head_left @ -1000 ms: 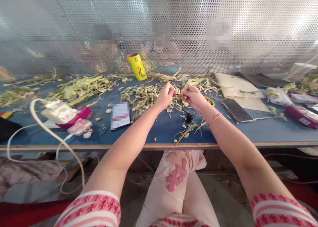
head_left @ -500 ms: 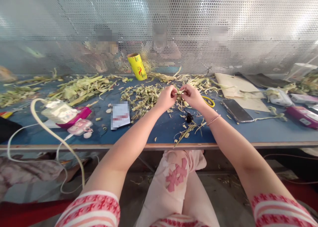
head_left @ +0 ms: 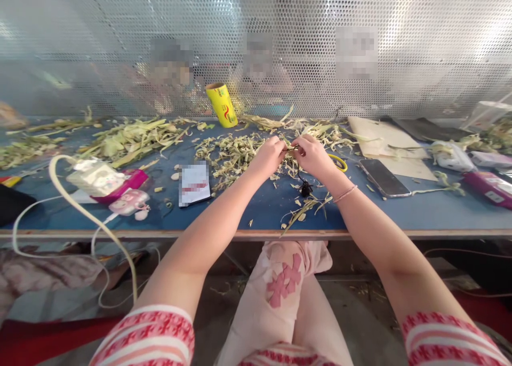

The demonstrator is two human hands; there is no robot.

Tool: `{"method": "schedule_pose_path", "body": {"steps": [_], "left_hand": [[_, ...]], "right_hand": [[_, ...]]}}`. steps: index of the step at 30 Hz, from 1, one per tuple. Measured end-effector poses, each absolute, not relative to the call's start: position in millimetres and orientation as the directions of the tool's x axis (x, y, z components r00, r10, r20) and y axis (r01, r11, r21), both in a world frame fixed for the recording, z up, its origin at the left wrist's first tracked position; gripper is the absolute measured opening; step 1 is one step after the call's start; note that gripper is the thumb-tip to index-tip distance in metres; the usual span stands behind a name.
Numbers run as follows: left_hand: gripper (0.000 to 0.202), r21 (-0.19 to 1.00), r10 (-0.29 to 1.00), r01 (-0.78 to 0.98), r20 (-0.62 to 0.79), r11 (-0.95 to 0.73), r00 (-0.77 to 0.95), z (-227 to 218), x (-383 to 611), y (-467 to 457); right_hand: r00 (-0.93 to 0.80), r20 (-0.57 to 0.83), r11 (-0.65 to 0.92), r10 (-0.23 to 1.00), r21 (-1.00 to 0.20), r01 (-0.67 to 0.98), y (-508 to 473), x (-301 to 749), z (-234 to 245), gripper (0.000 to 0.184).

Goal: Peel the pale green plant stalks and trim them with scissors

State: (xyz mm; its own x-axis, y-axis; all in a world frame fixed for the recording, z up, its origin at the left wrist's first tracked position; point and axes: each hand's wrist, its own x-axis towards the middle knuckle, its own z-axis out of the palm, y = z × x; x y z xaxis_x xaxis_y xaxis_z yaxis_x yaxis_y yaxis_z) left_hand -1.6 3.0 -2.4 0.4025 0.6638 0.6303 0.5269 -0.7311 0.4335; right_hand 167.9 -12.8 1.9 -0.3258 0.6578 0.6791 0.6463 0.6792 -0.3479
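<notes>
Over the blue table, my left hand (head_left: 271, 156) pinches a thin dark cord between thumb and fingers. My right hand (head_left: 312, 153), a thin bracelet at its wrist, is closed in a pinch on the same cord close by. From my right fingers the thin black cord (head_left: 298, 172) runs down to a tangled black clump (head_left: 306, 189) on the table. Both hands are above a spread of dry, pale green leaf strips (head_left: 236, 151). A yellow ring-shaped object (head_left: 339, 162) lies partly hidden behind my right wrist.
A yellow cardboard tube (head_left: 222, 105) leans at the perforated metal panel (head_left: 304, 19). Left are a leaf pile (head_left: 136, 139), a power strip with plugs (head_left: 104, 182), white cables and a blurred-screen phone (head_left: 194, 184). Right are a dark phone (head_left: 384, 178) and brown paper (head_left: 394, 142).
My hands have shifted only slightly, the fingers turning a little around the cord. The view has tilted a touch; the things on the table stay in place.
</notes>
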Motion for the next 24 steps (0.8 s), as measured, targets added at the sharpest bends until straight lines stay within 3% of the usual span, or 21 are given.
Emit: {"method": "schedule_pose_path", "body": {"steps": [6,9,13,17,21,24], "left_hand": [[0.017,0.386,0.646,0.551,0.635,-0.740,0.424,3.3,1.0,-5.3],[0.020,0.441,0.673,0.529,0.615,-0.725,0.410,3.2,1.1,-3.9],[0.023,0.691,0.804,0.413,0.474,-0.593,0.360,1.8,0.0,0.1],[0.025,0.917,0.884,0.087,0.344,-0.388,0.318,-1.4,2.3,2.8],[0.024,0.955,0.908,-0.115,0.296,-0.273,0.297,-4.1,3.8,6.7],[0.025,0.940,0.905,0.008,0.326,-0.341,0.275,-2.7,-0.8,8.9]], "right_hand": [[-0.417,0.622,0.652,0.662,-0.204,0.730,-10.0,174.7,3.0,0.012],[-0.432,0.592,0.645,0.680,-0.204,0.736,-10.5,175.4,3.5,0.017],[-0.408,0.571,0.647,0.713,-0.310,0.697,-12.1,172.2,4.8,0.027],[-0.334,0.494,0.576,0.803,-0.497,0.649,-14.0,168.0,7.3,0.034],[-0.305,0.428,0.520,0.851,-0.604,0.604,-14.7,166.0,9.5,0.039],[-0.287,0.430,0.512,0.856,-0.625,0.589,-14.0,166.5,9.6,0.042]]}}
